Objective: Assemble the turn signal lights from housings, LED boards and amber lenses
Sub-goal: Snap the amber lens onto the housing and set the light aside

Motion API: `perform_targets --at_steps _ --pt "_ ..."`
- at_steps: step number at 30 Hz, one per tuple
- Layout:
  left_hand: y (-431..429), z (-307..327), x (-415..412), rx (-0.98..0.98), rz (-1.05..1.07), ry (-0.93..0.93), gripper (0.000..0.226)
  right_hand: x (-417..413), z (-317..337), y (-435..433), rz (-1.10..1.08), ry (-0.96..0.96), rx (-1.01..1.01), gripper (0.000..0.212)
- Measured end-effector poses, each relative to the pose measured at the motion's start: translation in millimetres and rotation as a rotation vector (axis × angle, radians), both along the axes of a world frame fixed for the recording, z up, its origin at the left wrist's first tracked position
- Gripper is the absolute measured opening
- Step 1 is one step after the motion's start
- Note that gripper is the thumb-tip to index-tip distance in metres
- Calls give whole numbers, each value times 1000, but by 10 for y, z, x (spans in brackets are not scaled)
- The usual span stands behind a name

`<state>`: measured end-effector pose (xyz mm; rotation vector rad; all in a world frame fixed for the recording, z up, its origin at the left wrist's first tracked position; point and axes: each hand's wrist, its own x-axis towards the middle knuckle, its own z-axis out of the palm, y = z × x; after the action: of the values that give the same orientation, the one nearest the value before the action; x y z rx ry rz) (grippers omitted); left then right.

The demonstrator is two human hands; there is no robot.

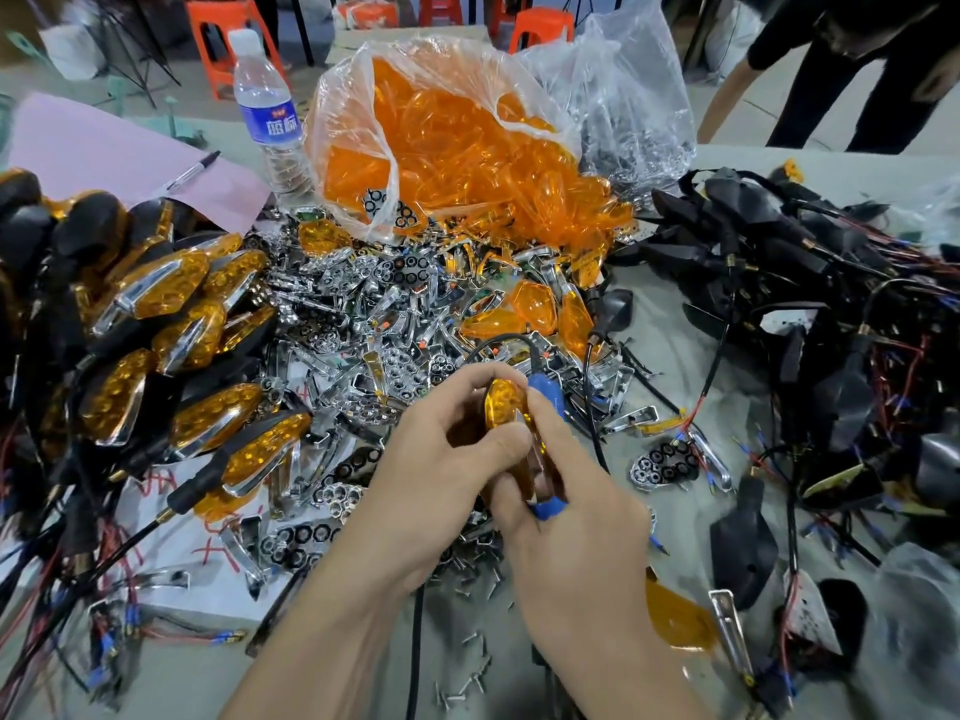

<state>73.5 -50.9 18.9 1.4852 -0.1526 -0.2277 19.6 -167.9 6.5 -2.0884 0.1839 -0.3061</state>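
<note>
At lower centre the left grip (441,449) clasps a turn signal light (505,407), the right grip (576,517) clasps a blue tool (546,396) against it, over the cluttered grey desk (660,309); orange stools (223,33) stand upper left.

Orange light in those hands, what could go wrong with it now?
The blue-handled tool in the right hand sits tight against the amber-lensed turn signal light that the left hand holds; a slip might scratch the lens. Small silver screws lie loose near the forearms and could get swept off the grey table.
</note>
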Motion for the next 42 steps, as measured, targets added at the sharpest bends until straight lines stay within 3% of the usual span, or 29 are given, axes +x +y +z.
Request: perform_targets --at_steps 4,8,13,21,30,32,35,39,42 --pt "25 -51 -18 17 29 -10 34 32 -71 -174 104 78 131 67" --pt "34 -78 -28 -114 47 79 30 68 -92 -352 258 233 598 71" --pt "38 -76 -45 -164 0 100 30 113 -25 -441 434 310 796 48" --pt "66 20 -85 -180 -54 28 28 105 -5 -392 459 153 786 50" --pt "52 98 -125 -292 -63 20 28 77 146 -370 423 41 602 66" --pt "89 153 -108 -181 -59 -67 33 67 188 -383 401 47 557 68" --pt "202 252 -58 88 -135 -187 42 50 253 -477 296 25 307 71" --pt "209 279 -40 141 -78 -230 42 63 372 -530 261 -30 90 66" --pt "150 248 -44 125 9 -270 41 84 351 -494 252 -64 88 66"
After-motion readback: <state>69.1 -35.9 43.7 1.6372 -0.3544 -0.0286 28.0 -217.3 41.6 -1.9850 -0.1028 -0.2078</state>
